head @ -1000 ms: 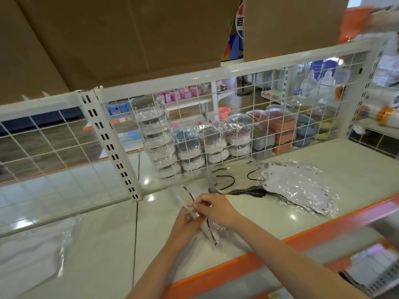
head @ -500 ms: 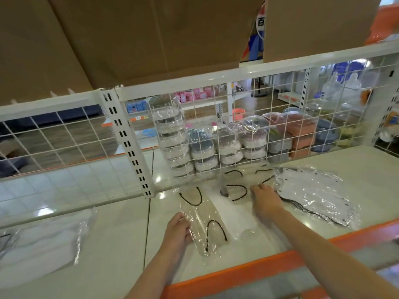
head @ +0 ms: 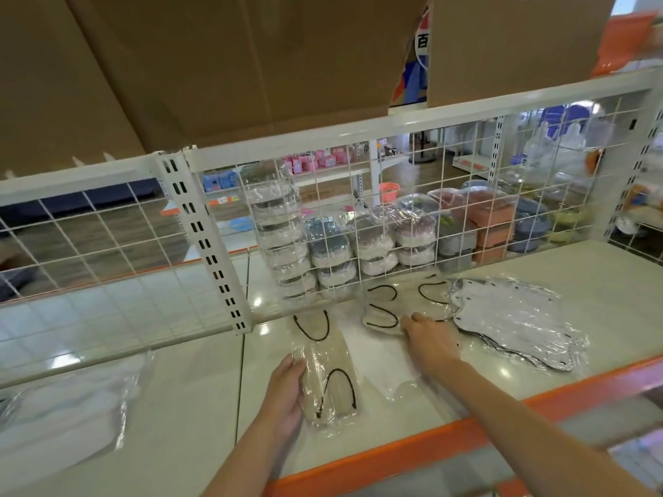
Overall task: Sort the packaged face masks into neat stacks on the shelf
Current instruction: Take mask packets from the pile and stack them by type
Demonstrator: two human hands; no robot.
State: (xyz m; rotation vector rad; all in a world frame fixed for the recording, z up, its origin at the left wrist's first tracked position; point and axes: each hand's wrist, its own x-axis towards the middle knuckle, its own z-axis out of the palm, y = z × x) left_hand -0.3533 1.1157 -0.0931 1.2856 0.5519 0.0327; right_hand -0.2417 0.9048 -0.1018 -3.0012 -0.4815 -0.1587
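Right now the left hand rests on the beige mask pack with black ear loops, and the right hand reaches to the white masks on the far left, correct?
Not quite. The head view shows the right hand on mask packs near the middle; the left hand does rest on the beige pack.

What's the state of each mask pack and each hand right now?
Left hand: flat against the left edge of the beige mask pack, not gripping.
Beige mask pack: flat on the shelf, lengthwise, sealed in clear wrap.
Right hand: fingers resting on the beige packs by the mesh.
Beige packs by the mesh: loose, overlapping, unstacked.
White mask stack: lying flat, edges uneven.
White pack at far left: flat, untouched.
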